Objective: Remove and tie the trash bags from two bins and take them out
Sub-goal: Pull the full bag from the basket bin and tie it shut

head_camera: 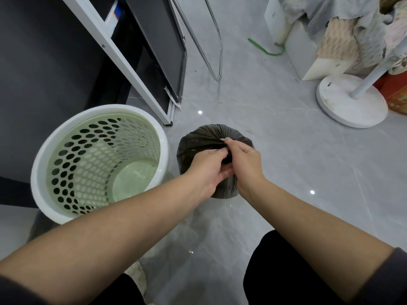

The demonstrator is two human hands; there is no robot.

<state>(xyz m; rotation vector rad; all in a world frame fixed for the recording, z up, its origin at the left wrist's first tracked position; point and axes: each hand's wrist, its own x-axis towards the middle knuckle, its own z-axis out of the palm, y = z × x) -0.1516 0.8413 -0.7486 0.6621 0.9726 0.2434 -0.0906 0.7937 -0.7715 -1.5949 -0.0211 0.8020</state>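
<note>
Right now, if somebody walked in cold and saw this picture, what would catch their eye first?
Both hands, the left hand and the right hand, meet at centre, gripping the gathered neck of a dark trash bag that sits on the grey floor. Just left of it stands a white-rimmed bin with a perforated green liner, with no bag in it.

A grey tiled floor (pixel 275 150) filled the middle of the frame. At right stood a white round fan base (pixel 350 106). Crumpled cloths (pixel 352 25) draped over white boxes (pixel 308 53) at upper right, with a green strap (pixel 262 48) beside them. A white frame leg (pixel 123 60) and a chrome tube (pixel 217 38) crossed the upper centre.
</note>
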